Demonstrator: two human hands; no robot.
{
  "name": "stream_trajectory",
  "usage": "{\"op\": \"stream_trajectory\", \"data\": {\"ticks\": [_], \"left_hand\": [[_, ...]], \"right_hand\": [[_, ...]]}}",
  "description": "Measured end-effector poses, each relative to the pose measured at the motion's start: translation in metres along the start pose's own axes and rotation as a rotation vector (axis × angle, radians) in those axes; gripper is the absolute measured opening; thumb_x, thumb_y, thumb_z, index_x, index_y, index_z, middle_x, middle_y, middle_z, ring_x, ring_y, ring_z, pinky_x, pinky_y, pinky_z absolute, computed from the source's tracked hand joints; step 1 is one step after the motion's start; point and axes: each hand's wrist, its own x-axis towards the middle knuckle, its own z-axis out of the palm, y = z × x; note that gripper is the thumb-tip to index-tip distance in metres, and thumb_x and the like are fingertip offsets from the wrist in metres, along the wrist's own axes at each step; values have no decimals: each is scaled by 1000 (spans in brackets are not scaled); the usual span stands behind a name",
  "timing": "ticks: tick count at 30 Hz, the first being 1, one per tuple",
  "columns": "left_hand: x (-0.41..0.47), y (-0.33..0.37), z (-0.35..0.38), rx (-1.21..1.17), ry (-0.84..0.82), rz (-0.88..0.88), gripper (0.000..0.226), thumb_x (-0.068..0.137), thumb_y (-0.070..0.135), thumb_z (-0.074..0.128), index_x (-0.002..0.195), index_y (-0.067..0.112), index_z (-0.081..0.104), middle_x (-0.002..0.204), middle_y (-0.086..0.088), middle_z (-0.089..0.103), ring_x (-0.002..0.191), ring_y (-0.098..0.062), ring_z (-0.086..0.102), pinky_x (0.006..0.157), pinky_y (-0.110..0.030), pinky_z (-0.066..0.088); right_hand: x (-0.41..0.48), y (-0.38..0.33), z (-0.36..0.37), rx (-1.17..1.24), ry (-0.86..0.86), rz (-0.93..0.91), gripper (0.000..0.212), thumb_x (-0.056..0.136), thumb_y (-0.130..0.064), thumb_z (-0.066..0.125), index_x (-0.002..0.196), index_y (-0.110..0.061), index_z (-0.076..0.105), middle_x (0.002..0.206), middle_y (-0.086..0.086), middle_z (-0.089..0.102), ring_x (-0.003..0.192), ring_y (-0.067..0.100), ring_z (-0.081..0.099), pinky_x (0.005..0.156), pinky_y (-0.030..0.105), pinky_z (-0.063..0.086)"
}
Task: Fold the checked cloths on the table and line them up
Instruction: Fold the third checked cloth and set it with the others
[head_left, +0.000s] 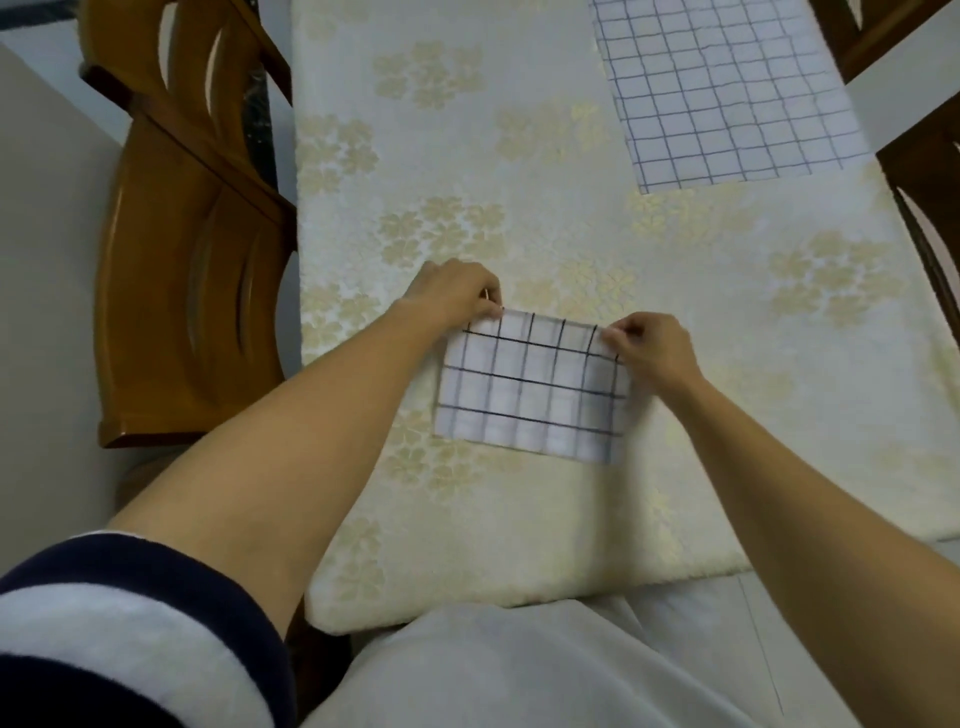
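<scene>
Striped sleeve (104, 623) down low, and beyond it both hands pinch the far corners of the folded checked cloth (530, 389), left hand (457, 291) on one, right hand (649, 345) on the other, near the surface's (467, 182) front edge. That cloth looks nearly folded, a flat white rectangle with dark grid lines; the second checked cloth (727, 88) lies spread out, far right, waiting to be folded and lined up

Bare tablecloth (519, 171) between folded cloth (530, 389) and spread cloth (727, 88); chair (182, 260) alongside.
</scene>
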Motion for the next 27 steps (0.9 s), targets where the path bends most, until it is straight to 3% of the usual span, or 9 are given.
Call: {"op": "stream_trajectory", "data": {"ticks": [3, 7, 10, 12, 14, 17, 19, 22, 27], "left_hand": [[-10, -25, 20, -264, 60, -139, 15, 97, 35, 67, 102, 23, 75, 98, 8, 70, 93, -16, 67, 93, -39, 51], [-16, -44, 37, -448, 152, -224, 16, 95, 36, 70, 101, 23, 75, 97, 8, 72, 94, -14, 66, 100, -45, 50], [-19, -37, 47, -335, 317, -269, 34, 98, 37, 64, 129, 23, 61, 124, 0, 60, 115, -22, 55, 106, -41, 42], [-29, -22, 55, -200, 494, -306, 49, 102, 35, 56, 148, 19, 43, 145, -7, 45, 132, -27, 42, 113, -40, 35], [-37, 6, 66, -137, 564, -200, 52, 106, 24, 48, 154, 13, 34, 156, -9, 38, 145, -28, 33, 123, -42, 26], [-34, 50, 94, -46, 413, -27, 58, 106, 11, 38, 161, 7, 19, 168, -10, 21, 156, -25, 15, 129, -39, 4], [-27, 53, 111, -3, 275, -86, 57, 111, 26, 22, 163, 11, 2, 172, -4, 1, 158, -20, -2, 128, -38, -4], [-30, 34, 122, 149, 213, -122, 62, 109, 49, 7, 161, 22, -13, 170, 5, -14, 157, -17, -13, 127, -44, -5], [-47, 3, 118, 189, 247, -217, 68, 102, 63, -3, 159, 29, -21, 167, 7, -23, 156, -21, -18, 126, -52, -4]], "right_hand": [[28, -1, -5, 10, 7, 1, 23, 94, -30, 70, 102, -10, 76, 92, 3, 71, 91, 19, 65, 78, 28, 46], [50, -2, -1, -32, 67, 8, 21, 94, -34, 68, 104, -16, 73, 95, 2, 70, 98, 26, 67, 88, 41, 54], [50, -4, 10, -325, 285, -40, 32, 99, -39, 58, 124, -20, 63, 124, 10, 62, 120, 34, 54, 104, 50, 40], [39, -10, 25, -455, 420, -204, 43, 103, -36, 50, 141, -18, 51, 144, 12, 51, 136, 36, 42, 116, 53, 25], [23, -20, 49, -484, 357, -421, 47, 106, -25, 41, 152, -13, 40, 157, 11, 41, 148, 33, 31, 124, 52, 11], [4, -20, 90, -488, 140, -513, 55, 107, -23, 37, 159, -10, 25, 166, 9, 23, 155, 28, 15, 126, 51, 5], [0, -8, 104, -533, 44, -439, 61, 108, -33, 33, 162, -12, 12, 169, 6, 9, 157, 25, 1, 126, 51, 4], [4, 11, 94, -636, 3, -385, 62, 108, -49, 10, 162, -23, -5, 168, -5, -13, 155, 19, -15, 126, 50, -4], [16, 34, 46, -649, 19, -244, 65, 105, -59, 5, 160, -29, -12, 167, -11, -19, 154, 18, -20, 125, 47, -9]]}}
